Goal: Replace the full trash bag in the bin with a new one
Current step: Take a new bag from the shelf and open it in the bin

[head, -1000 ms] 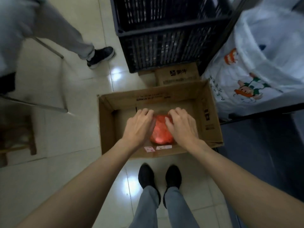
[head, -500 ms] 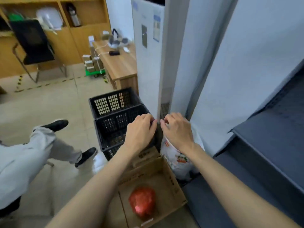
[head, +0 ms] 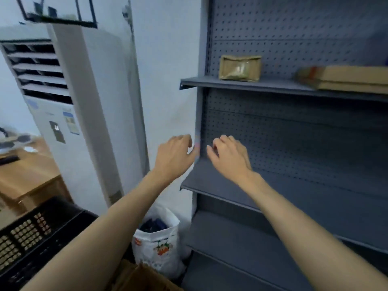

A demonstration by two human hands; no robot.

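Note:
My left hand (head: 174,157) and my right hand (head: 230,154) are raised side by side at chest height, in front of the left end of a grey metal shelf (head: 210,181). Their fingers are loosely bent and I see nothing in either hand. A small pinkish smear shows between them on the shelf post; I cannot tell what it is. Only a corner of the cardboard box (head: 144,279) shows at the bottom edge. The red bag that lay in it is out of view.
A white printed bag (head: 161,248) with dark contents stands on the floor by the shelf post. To the left are a black plastic crate (head: 29,234), a tall white air conditioner (head: 69,114) and a wooden desk (head: 25,175). Flat cartons (head: 352,79) and a brown packet (head: 240,68) lie on the upper shelf.
My hands left the red bag in the cardboard box and rose together. The view swung up from the floor to the shelf, and the seated person's legs dropped out of view.

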